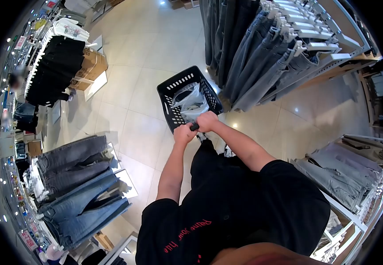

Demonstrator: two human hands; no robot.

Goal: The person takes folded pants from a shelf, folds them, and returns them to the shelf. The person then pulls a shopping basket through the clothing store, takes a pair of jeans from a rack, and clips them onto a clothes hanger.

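Observation:
Both my hands are closed on the dark handle (194, 126) of a black shopping basket (168, 95). My left hand (184, 133) grips the handle's left part, and my right hand (207, 121) wraps round it just to the right. The basket has slotted side walls and hangs or stands in front of my legs; I cannot tell whether it touches the floor. Inside it lies a bundle in clear plastic (193, 102), its contents hard to make out.
Grey jeans (262, 57) hang from a rack at the upper right. Blue jeans (83, 203) hang at the lower left, with black garments (54, 66) and a cardboard box (92, 66) farther up. Grey trousers (337, 172) hang at the right. Pale floor tiles (134, 88) run between the racks.

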